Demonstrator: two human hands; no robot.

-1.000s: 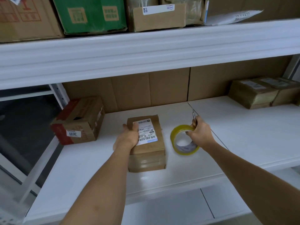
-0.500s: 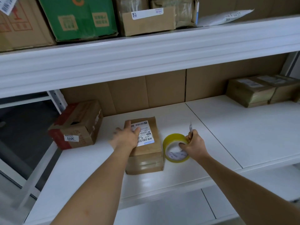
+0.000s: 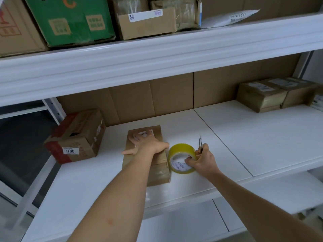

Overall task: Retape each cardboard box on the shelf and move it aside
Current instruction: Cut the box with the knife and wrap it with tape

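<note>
From the head camera, the small cardboard box (image 3: 158, 159) lies on the white shelf board (image 3: 90, 186), and everything else is placed from it. In front of the box the board runs bare to its front edge; to the box's left there is open board up to a red-and-brown carton (image 3: 76, 137) marked 3011, which sits at the board's left end, well apart from the box. Behind the box stands a brown cardboard back panel (image 3: 157, 95). To the box's right, past a seam in the board, the surface is bare as far as two taped parcels (image 3: 272, 93) at the far right, near the back. Above the box runs the upper shelf beam (image 3: 157, 55), carrying a green carton (image 3: 70, 20) and other brown boxes.

The left hand (image 3: 148, 145) lies flat on the box's top, fingers spread wide and straight over the label, thumb pointing toward the right edge of the box. Just beside the box on its right, nearly touching it, stands a roll of yellow tape (image 3: 181, 159) on its edge. The right hand (image 3: 202, 160) grips the roll, fingers curled into its core, and also holds a thin metal blade (image 3: 200, 143) that points upward.
</note>
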